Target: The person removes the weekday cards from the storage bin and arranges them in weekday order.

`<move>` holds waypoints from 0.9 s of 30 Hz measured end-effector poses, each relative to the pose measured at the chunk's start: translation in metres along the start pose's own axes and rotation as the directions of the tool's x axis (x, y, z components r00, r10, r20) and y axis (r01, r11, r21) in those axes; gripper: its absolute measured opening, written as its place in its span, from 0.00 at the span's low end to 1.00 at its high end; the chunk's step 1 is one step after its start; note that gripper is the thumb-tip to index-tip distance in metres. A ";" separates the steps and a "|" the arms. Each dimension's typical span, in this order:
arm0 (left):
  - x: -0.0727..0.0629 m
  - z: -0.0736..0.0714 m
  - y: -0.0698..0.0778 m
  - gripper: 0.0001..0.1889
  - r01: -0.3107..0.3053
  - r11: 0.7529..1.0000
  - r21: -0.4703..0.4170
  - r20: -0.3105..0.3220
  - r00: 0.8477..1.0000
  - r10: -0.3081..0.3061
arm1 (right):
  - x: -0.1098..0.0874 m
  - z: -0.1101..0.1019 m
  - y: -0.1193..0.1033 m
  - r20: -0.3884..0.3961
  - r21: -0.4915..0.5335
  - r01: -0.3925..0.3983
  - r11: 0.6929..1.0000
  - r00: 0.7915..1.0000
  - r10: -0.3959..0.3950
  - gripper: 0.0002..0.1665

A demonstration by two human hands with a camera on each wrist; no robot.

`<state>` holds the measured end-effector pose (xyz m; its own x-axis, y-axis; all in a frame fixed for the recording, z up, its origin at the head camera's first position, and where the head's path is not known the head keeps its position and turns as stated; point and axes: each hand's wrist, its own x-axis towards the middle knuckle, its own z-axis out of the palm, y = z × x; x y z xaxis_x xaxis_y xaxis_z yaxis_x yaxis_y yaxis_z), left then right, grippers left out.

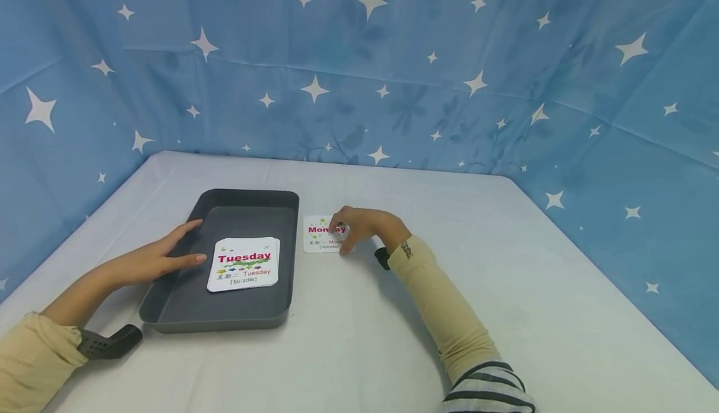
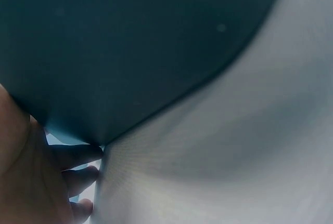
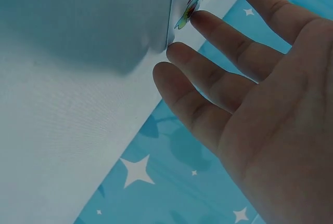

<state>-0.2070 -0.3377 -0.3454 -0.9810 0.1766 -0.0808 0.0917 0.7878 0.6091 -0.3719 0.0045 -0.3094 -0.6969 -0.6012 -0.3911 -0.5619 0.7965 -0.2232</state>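
Note:
In the head view a dark grey tray (image 1: 180, 301) lies on the table at left. Inside it rests a white card printed "Tuesday" (image 1: 244, 279), apparently on top of other cards. My left hand (image 1: 147, 263) holds the tray's left wall: the thumb reaches over the rim, while other fingers lie along the outside in the left wrist view. Right of the tray, a white "Monday" card (image 1: 316, 241) lies on the table, its right part covered by my right hand (image 1: 367, 226). That hand's thumb and fingers are spread apart over the card, and fingertips touch it.
A white cloth (image 1: 359, 338) covers the table. Blue fabric with white stars (image 1: 337, 57) hangs behind and along the sides. Dark wrist devices show at the left wrist (image 1: 109, 342) and under the right wrist (image 1: 383, 257).

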 end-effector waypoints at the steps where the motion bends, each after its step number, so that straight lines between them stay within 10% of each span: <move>1: 0.000 0.000 0.000 0.45 0.000 1.000 0.000 0.000 1.000 0.000 | 0.000 0.000 0.000 -0.002 0.004 0.001 1.000 1.000 -0.001 0.30; 18: -0.002 0.000 -0.001 0.44 -0.003 1.000 -0.007 0.002 1.000 0.003 | 0.005 0.002 -0.011 -0.131 -0.033 0.097 0.995 0.986 -0.101 0.37; 27: -0.002 -0.002 -0.001 0.44 -0.015 1.000 -0.003 0.006 1.000 0.015 | 0.004 0.004 -0.054 -0.236 -0.083 0.167 0.982 0.954 -0.183 0.38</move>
<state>-0.2057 -0.3401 -0.3446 -0.9784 0.1920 -0.0760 0.1060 0.7829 0.6130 -0.3424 -0.0408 -0.3030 -0.6678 -0.7344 -0.1216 -0.7057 0.6765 -0.2106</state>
